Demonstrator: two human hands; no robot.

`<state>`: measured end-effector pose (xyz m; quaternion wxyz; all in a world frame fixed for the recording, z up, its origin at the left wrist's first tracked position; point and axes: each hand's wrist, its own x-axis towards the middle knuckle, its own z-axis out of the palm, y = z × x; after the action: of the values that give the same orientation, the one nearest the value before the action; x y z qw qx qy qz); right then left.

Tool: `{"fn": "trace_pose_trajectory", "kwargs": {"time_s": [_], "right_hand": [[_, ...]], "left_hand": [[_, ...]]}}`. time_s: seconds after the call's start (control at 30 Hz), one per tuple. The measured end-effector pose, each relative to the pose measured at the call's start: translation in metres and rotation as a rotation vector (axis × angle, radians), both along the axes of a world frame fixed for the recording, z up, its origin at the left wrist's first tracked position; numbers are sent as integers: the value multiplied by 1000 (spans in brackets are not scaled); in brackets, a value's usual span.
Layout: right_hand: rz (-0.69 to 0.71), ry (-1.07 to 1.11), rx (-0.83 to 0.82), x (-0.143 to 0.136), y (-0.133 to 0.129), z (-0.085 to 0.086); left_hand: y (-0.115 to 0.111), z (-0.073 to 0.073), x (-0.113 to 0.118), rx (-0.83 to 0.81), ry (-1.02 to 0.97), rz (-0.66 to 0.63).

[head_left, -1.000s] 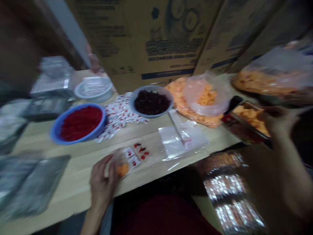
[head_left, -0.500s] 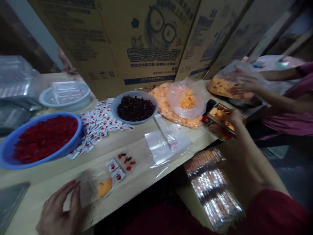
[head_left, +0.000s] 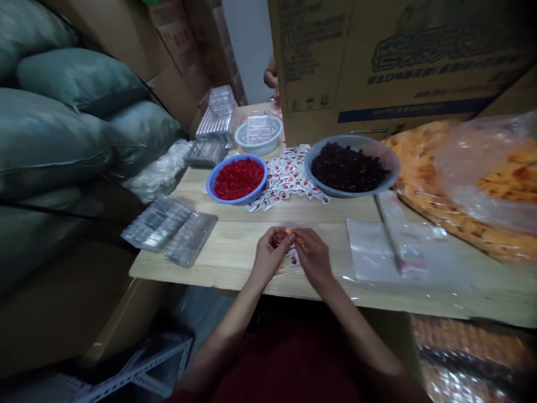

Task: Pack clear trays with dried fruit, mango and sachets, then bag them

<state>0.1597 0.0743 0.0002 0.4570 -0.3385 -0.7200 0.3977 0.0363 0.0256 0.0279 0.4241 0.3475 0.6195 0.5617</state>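
On the surface (head_left: 235, 246), near its front edge, my right hand (head_left: 312, 257) has come back from the tray of orange pieces and now joins my left hand (head_left: 268, 258); both pinch the small clear packet (head_left: 292, 253), pressing in an orange piece (head_left: 288, 231).

Dim indoor light, dark shadowed corners, soft blur throughout, wide-angle stretching at edges, faint plastic glare

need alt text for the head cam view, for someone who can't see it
Seen from above, a person's left hand and right hand meet over a small packet with an orange piece at the near edge of a wooden table. Behind sit a blue bowl of red pieces, scattered sachets and a grey bowl of dark berries.
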Motion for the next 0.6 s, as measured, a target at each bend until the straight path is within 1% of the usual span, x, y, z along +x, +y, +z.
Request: {"fn": "trace_pose_trajectory", "kwargs": {"time_s": [0.03,0.07,0.1,0.17,0.27,0.37,0.47,0.53,0.6], "right_hand": [[36,-3,22,-16,-4,-3],[70,-10,32,-24,-5,-6],[102,-19,35,-25,-4,-9],[133,-44,33,-13,5,-16],[47,-96,36,19,25,-31],[1,-147,52,40,38,-47],[24,-171,44,45,39,-60],[39,-178,21,43,36,-67],[43,-183,1,41,33,-70]], "left_hand": [[-1,-2,-9,5,-4,22],[-3,-3,-19,5,12,36],[-5,-3,-32,0,52,40],[-10,-4,-56,-31,208,-5],[-10,-5,-81,-102,522,-182],[-2,-11,-86,-159,731,-354],[7,-19,-79,-165,828,-457],[8,-23,-75,-136,885,-476],[4,-25,-72,-113,964,-458]]}}
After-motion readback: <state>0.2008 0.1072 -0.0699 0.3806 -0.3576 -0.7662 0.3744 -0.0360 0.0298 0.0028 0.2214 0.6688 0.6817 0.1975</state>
